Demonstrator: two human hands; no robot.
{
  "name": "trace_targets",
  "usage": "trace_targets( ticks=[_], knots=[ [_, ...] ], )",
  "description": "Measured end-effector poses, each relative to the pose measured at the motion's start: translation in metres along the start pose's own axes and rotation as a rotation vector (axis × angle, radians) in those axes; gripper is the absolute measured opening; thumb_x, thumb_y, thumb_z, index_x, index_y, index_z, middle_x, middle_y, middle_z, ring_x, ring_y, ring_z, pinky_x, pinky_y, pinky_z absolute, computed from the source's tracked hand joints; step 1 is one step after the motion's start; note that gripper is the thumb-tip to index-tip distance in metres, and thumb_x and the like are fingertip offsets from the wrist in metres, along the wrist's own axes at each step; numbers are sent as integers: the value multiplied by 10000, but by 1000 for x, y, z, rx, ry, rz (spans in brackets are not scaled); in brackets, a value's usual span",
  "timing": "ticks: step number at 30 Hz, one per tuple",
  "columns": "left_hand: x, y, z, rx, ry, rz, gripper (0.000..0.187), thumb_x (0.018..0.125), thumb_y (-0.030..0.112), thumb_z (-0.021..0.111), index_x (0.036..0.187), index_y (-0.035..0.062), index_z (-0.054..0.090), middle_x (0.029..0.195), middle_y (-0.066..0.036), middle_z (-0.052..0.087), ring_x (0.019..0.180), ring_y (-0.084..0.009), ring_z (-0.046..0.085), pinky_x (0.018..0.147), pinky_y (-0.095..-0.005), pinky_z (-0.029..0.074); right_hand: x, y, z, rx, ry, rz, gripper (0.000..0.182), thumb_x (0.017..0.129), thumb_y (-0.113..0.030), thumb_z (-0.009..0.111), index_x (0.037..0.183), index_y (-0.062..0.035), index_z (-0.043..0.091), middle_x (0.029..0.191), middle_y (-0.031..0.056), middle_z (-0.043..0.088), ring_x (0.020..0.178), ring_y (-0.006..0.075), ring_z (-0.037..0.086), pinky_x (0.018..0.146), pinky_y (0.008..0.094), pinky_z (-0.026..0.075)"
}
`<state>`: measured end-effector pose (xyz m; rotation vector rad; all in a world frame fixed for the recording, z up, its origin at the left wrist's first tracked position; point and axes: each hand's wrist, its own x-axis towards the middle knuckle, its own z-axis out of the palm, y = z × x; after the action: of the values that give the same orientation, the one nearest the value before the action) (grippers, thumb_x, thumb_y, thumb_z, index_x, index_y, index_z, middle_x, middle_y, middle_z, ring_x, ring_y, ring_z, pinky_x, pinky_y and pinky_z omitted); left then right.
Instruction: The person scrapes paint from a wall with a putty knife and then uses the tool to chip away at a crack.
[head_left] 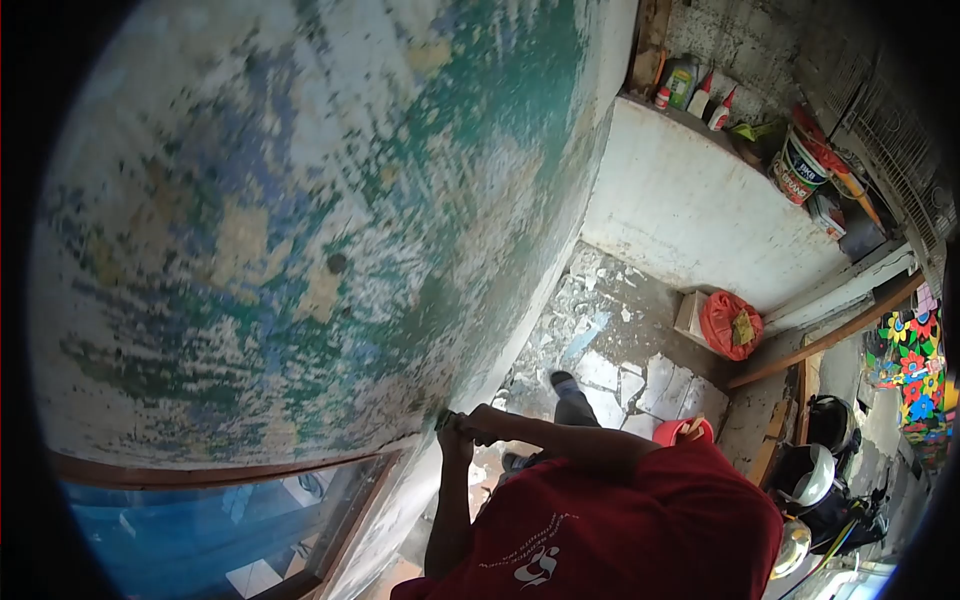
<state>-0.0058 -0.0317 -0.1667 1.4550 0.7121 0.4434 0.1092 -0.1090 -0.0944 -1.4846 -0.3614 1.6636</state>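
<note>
Both my hands are clamped together on a small scraper against the rough, flaking green wall.

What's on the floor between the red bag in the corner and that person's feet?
Broken, pale floor tiles strewn with paint flakes; nothing else stands there. The head view shows it, between the red bag and the person's shoe.

Peeling green and white wall filling the left, wood-framed window below it. Cracked, paint-flecked floor running to a low whitewashed wall with bottles and a paint bucket on its ledge. Red bag at its foot.
</note>
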Motion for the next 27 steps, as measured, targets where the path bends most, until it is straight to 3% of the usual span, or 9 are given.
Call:
trace_targets(
  ticks=[3,5,6,7,9,10,13,20,27],
  knots=[
    [30,-56,-1,-328,34,-173,188,811,76,457,645,146,403,590,19,422,503,-74,405,446,-260,360,14,3,-24,-147,-109,-190,293,817,-230,491,638,-16,577,502,41,500,385,106,460,354,256,363],
    [24,28,40,-539,121,-311,226,796,44,456,616,154,373,570,28,382,501,-70,396,444,-260,354,8,-6,-46,-172,-101,-217,311,811,-253,515,616,-15,559,494,44,492,370,115,438,343,265,337],
    [32,38,57,-378,131,-220,216,786,45,466,620,150,377,568,30,369,491,-70,396,431,-257,348,-1,-15,-58,-189,-111,-262,325,812,-263,521,614,-8,552,497,53,496,370,120,439,341,269,332],
    [40,49,74,-213,156,-135,207,777,46,476,623,146,381,565,32,357,480,-71,396,417,-254,343,-9,-26,-73,46,-106,-93,321,813,-263,522,631,-1,558,501,66,506,384,129,463,340,274,334],
    [60,72,109,-630,201,-218,181,772,60,491,633,136,403,569,27,379,474,-72,406,401,-249,335,-24,-45,-110,25,-97,-80,339,815,-281,517,658,15,567,520,93,526,397,144,487,341,274,351],
    [76,68,123,-437,223,-166,147,759,64,506,647,117,427,579,14,421,468,-80,427,386,-241,326,-34,-54,-130,15,-93,-70,349,817,-290,515,671,23,571,529,106,536,404,152,499,341,274,360],
    [110,119,189,-603,259,-257,136,767,57,505,659,107,440,592,-2,459,467,-89,443,380,-238,324,-80,-93,-188,5,-23,-147,355,818,-300,509,698,28,573,546,123,544,405,164,509,342,264,383],
    [183,192,301,-698,186,-187,55,879,114,453,859,71,425,671,-39,500,568,-130,509,535,-275,458,-138,-150,-296,117,27,-235,313,874,-324,455,773,-37,534,566,48,508,418,109,463,367,240,367],
    [233,198,325,-777,-176,-508,248,912,206,400,743,49,490,632,-34,510,595,-152,521,572,-258,443,-149,-172,-340,722,-14,-180,138,845,-232,515,860,-95,526,608,25,471,499,91,460,424,253,381]
  ],
)
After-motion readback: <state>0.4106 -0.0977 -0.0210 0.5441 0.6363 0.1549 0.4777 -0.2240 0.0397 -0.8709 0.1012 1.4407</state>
